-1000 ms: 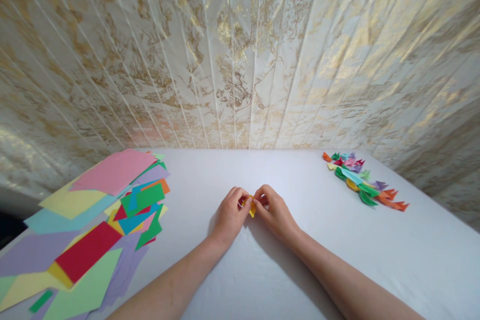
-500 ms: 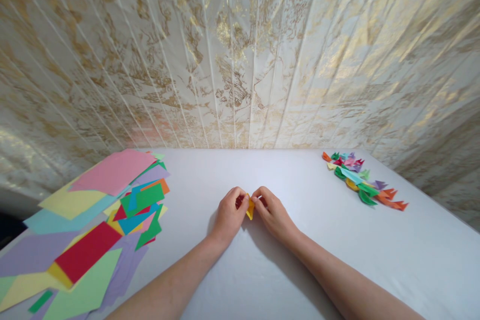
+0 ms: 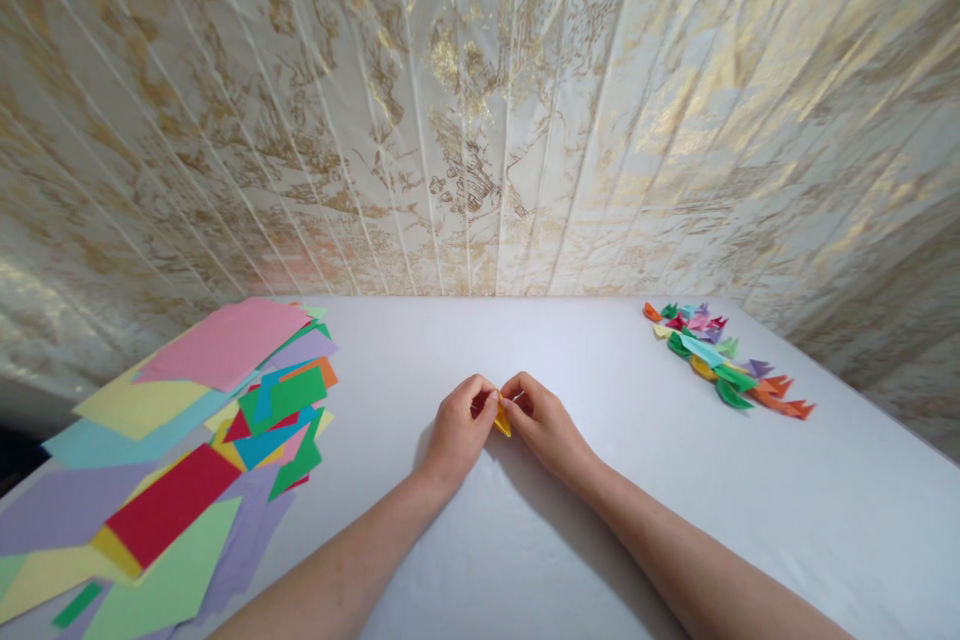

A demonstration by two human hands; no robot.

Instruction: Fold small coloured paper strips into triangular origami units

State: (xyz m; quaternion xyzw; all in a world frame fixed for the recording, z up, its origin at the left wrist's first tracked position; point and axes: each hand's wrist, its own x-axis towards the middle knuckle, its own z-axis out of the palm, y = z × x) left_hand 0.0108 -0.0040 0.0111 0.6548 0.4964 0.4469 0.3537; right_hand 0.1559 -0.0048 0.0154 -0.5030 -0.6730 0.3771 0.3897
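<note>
My left hand [image 3: 459,430] and my right hand [image 3: 546,425] meet at the middle of the white table [image 3: 525,540]. Between their fingertips they pinch a small folded yellow paper piece [image 3: 502,417], mostly hidden by the fingers. Both hands rest low on the tabletop, with the forearms reaching in from the bottom edge.
A loose heap of coloured paper sheets [image 3: 172,450] covers the table's left side. A row of small folded paper pieces [image 3: 720,365] in several colours lies at the back right. A cream and gold curtain [image 3: 480,110] hangs right behind the table.
The yellow piece has been pressed flatter and narrower between the fingertips. Both hands have stayed in the same place.
</note>
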